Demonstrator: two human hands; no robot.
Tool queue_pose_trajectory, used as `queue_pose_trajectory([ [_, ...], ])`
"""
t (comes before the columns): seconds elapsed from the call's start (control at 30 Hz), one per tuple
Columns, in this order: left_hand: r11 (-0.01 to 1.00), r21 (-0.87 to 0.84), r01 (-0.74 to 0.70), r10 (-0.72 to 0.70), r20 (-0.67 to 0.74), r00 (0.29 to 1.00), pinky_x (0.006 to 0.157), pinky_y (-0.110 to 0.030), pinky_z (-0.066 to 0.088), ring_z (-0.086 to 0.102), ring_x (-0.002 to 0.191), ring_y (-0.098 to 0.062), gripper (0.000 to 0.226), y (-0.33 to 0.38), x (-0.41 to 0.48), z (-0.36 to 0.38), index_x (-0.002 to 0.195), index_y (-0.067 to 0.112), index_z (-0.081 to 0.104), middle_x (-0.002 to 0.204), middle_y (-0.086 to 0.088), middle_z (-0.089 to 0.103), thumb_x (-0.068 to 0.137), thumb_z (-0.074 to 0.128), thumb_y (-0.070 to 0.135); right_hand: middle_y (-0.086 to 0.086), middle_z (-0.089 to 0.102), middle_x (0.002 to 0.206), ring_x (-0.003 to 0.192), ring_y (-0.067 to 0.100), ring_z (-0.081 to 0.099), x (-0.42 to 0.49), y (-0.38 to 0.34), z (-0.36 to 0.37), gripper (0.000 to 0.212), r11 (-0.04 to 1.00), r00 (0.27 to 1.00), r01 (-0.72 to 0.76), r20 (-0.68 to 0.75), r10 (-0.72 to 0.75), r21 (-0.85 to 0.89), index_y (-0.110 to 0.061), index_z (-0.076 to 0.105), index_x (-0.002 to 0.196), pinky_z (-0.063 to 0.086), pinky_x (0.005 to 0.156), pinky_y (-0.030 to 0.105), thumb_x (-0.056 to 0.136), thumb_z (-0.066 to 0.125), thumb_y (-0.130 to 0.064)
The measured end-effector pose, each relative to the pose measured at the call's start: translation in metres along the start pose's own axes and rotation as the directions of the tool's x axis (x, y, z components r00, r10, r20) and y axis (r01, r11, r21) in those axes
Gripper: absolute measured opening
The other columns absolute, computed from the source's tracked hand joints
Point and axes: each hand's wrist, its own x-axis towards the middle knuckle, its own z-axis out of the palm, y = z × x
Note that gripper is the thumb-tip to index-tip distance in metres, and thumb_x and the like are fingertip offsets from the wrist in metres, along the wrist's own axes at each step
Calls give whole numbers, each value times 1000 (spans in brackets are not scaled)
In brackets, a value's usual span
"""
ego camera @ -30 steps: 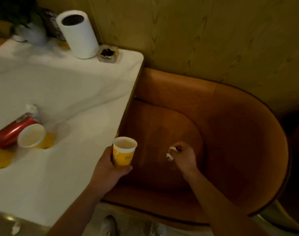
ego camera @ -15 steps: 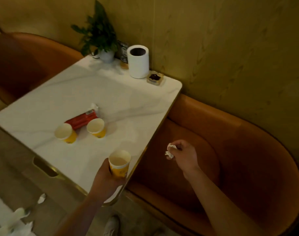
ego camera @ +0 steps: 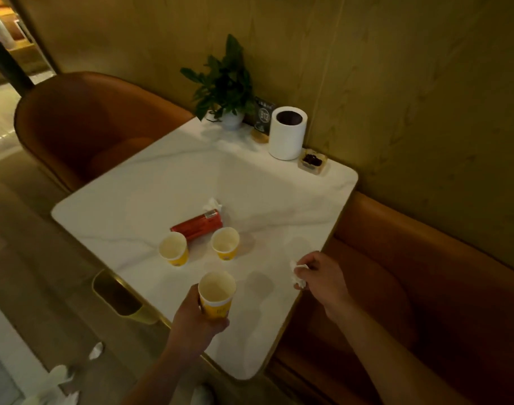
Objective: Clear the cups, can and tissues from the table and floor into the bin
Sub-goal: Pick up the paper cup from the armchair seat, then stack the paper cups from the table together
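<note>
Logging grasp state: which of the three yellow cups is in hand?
The nearest cup, gripped upright in the left hand. The other two cups lie tipped on the table beside the can.

The left hand [ego camera: 191, 320] grips a cup [ego camera: 217, 293] above the table [ego camera: 279, 200] near edge. Beyond its fingers stand two cups [ego camera: 174, 248] [ego camera: 225, 243], with the can [ego camera: 198, 226] lying behind them and a tissue [ego camera: 212, 204] behind the can. The right hand [ego camera: 323, 280] pinches a tissue wad [ego camera: 298, 276] at the table's right edge.
</note>
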Motion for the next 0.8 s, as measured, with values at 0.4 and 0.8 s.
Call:
queue_pose_trajectory([
  [0.4,1000,9,8,-8,30,1000,73,-33,47,64,90,-18,68,-38,71,-70,102,35,54,93,13,67,40,81,29,15,70,90,68,23,66,23,-31,112,27,998,998,-57,32,56,16,-19,67,87,59,58,35,82,54,3],
  [0.8,997,76,22,-18,-61,998,75,-29,40,64,95,-28,72,-30,102,-37,121,18,55,97,3,67,57,85,6,4,60,71,58,21,56,68,-45,135,16,979,984,-178,4,179,-100,-13,65,82,52,53,34,83,49,-11],
])
